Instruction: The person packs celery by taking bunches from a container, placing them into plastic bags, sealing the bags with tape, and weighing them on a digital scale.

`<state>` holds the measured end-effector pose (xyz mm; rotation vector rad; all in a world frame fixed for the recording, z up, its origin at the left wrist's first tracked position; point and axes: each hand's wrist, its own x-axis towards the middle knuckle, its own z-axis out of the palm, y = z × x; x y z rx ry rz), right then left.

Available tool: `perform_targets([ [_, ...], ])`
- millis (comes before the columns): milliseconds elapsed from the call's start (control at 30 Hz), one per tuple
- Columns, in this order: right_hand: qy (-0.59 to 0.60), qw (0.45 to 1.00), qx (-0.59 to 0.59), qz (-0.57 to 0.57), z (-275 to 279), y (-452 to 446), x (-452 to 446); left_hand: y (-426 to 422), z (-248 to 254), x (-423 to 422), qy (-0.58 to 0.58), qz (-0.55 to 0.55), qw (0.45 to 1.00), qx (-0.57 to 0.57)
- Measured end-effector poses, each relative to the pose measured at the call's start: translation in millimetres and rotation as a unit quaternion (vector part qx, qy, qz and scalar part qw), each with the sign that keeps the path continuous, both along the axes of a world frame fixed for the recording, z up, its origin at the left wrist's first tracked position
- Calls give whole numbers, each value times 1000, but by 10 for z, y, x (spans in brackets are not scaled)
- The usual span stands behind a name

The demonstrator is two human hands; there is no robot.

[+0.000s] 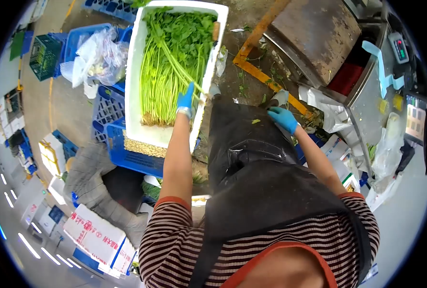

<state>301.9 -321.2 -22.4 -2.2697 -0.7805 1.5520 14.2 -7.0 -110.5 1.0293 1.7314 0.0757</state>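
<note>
A white foam box (133,91) holds a thick bed of leafy celery (163,81), its leaves at the far end and brown roots at the near end. My left hand (185,102), in a blue glove, is over the box's right side. Its fingers are closed around a few loose celery stalks (175,60) that lie slantwise across the bunch. My right hand (284,119), also gloved in blue, rests on the black apron (251,132) near my knee. Its fingers are stretched out and hold nothing that I can see.
Under the foam box is a blue crate (134,161) with pale pieces inside. Blue crates and plastic bags (96,60) stand left. At right are a metal-topped stand (314,36) and a scale display (399,48). Scraps of greens litter the floor (251,91).
</note>
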Motion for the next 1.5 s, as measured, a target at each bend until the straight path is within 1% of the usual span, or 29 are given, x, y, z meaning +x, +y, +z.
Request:
perform_targets([
  [33, 6, 999, 26, 29, 85, 398, -172, 74, 23, 168, -45, 24, 999, -18],
  [67, 14, 997, 52, 60, 181, 790, -334, 183, 54, 230, -126, -3, 987, -98],
  [133, 66, 992, 104, 19, 437, 1518, -664, 62, -1097, 34, -254, 50, 960, -108],
  [167, 95, 987, 128, -31, 569, 1864, -812, 8, -1019, 30, -173, 1, 983, -61],
  [200, 126, 977, 152, -84, 613, 2139, -982, 5, -746, 84, -86, -51, 995, -15],
  [233, 109, 978, 149, -93, 512, 2349, -1141, 14, -65, 104, -1, -112, 991, 72],
  [267, 91, 980, 147, -103, 407, 2548, -1289, -61, 299, 49, 23, -108, 981, 160],
  [300, 77, 990, 104, -58, 397, 2741, -1447, -129, 493, -77, 38, -156, 964, 212],
  [333, 221, 966, 86, -103, 53, 2790, -1562, -178, 616, -216, -7, -180, 957, 229],
  [400, 369, 920, -102, -86, 86, 3087, -1829, -231, 855, -482, -63, -273, 928, 246],
  [433, 366, 923, -92, -80, -325, 2993, -1958, -141, 969, -617, -70, -297, 941, 144],
  [467, 401, 904, -107, -103, -356, 3037, -2028, 53, 1098, -800, -79, -320, 943, 41],
  [500, 433, 884, -121, -129, -357, 3080, -2099, 60, 691, -1149, -217, -162, 962, 39],
  [533, 463, 862, -135, -155, -388, 3114, -2151, 74, 283, -1550, -103, -181, 948, 239],
  [567, 555, 804, -113, -179, -552, 3111, -2127, 326, 444, -1669, -181, 101, 971, 116],
  [600, 574, 791, -91, -188, -535, 3135, -2125, 490, 221, -1916, 60, 33, 973, 220],
  [633, 580, 783, -83, -209, -552, 3159, -2146, 607, 31, -2126, 147, -6, 948, 282],
  [667, 584, 774, -76, -232, -573, 3166, -2171, 691, -236, -2368, 181, -28, 950, 251],
  [733, 593, 766, -80, -235, -598, 3193, -2212, 688, -708, -2583, 200, 14, 950, 238],
  [800, 593, 764, -90, -238, -651, 3201, -2210, 658, -917, -2412, 204, 93, 935, 276],
  [933, 595, 757, -118, -243, -899, 3187, -2249, 647, -1016, -2372, 177, 164, 932, 269],
  [1000, 591, 757, -125, -247, -1054, 3143, -2311, 682, -987, -2461, 214, 57, 947, 233],
  [1067, 620, 733, -117, -255, -1166, 3148, -2407, 776, -909, -2594, 223, -20, 958, 177],
  [1100, 619, 731, -122, -260, -1210, 3166, -2457, 832, -771, -2575, 318, -147, 922, 165],
  [1200, 621, 730, -125, -257, -1241, 3267, -2567, 835, -687, -2508, 335, -154, 918, 149],
  [1233, 617, 733, -126, -258, -1239, 3313, -2592, 785, -748, -2481, 297, -111, 929, 189],
  [1367, 629, 716, -130, -273, -1318, 3403, -2641, 795, -888, -2475, 194, 31, 965, 174],
  [1467, 643, 706, -124, -269, -1386, 3411, -2660, 824, -938, -2610, 45, 100, 990, 95],
  [1500, 636, 712, -123, -270, -1389, 3430, -2676, 811, -959, -2653, 37, 91, 991, 93],
])
